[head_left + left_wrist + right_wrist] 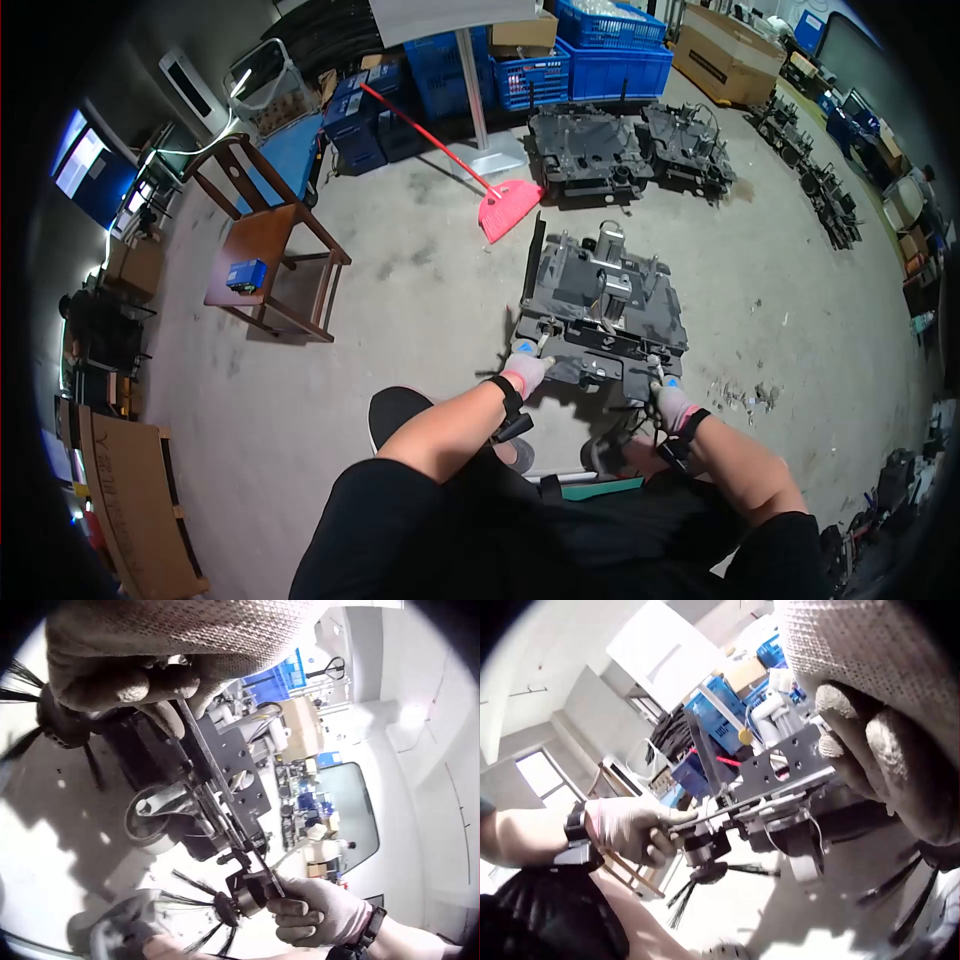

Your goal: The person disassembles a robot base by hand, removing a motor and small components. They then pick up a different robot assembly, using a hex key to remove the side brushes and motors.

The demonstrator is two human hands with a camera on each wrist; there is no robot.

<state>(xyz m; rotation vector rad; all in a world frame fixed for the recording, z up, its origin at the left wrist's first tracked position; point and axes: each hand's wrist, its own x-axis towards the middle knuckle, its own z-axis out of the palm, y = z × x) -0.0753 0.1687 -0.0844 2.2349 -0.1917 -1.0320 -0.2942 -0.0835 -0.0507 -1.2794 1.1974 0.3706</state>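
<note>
In front of the person is a flat dark machine chassis [560,298] with silver motors [612,288] on top. The gloved left hand [527,368] grips the left part of its near edge, fingers curled under the plate in the left wrist view. At the right part of that edge, the gloved right hand [673,405] holds the plate, fingers bent around it. A caster wheel [150,821] and a black bristled side brush [225,907] hang below the plate, with shadow on the floor beneath. Another side brush [707,874] is under the left hand's corner.
Two similar chassis [588,150] stand on the floor ahead, before blue crates [615,75]. A red broom [510,210] lies between them and a wooden chair [262,240] carrying a small blue box [246,276]. Debris [750,395] litters the floor at right. The person's shoes are close behind the chassis.
</note>
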